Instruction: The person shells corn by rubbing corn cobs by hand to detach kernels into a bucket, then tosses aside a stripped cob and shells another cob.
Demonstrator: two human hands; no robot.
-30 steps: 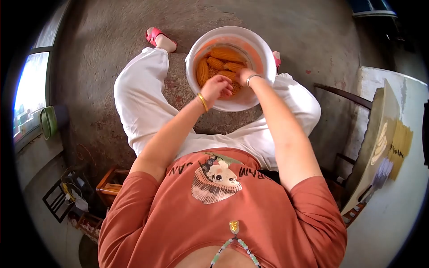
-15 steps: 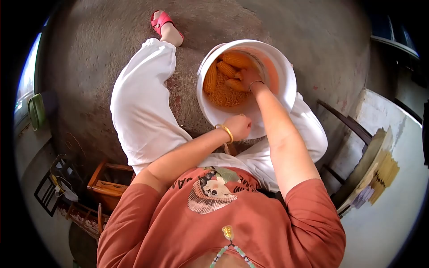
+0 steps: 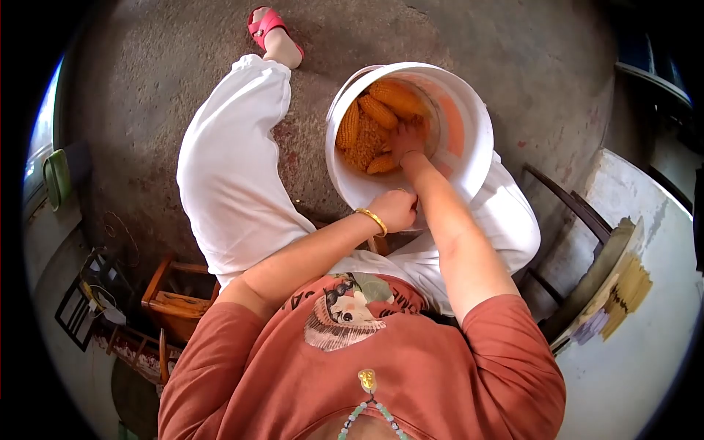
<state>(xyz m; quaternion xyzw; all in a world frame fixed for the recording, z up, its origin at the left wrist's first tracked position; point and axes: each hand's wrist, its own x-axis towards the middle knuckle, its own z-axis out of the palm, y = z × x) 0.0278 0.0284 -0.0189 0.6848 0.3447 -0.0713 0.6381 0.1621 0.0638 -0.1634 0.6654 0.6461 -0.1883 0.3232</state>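
A white bucket stands tilted between my legs, its mouth facing me. Inside lie loose yellow corn kernels and several corn cobs. My right hand reaches deep into the bucket, fingers spread over the kernels beside the cobs; its fingertips are partly in shadow. One shorter cob lies just left of that wrist. My left hand, with a gold bracelet above it, is closed in a fist at the bucket's near rim. Whatever that fist holds, if anything, is hidden.
Rough concrete floor surrounds the bucket. A wooden stool is on the left, near a dark rack. On the right, a dark chair-like frame stands by a pale wall. My pink sandal is ahead.
My right hand has let go of a corn cob, which now lies nearer the bucket's near side, and its fingers have spread. My left fist stays at the rim.
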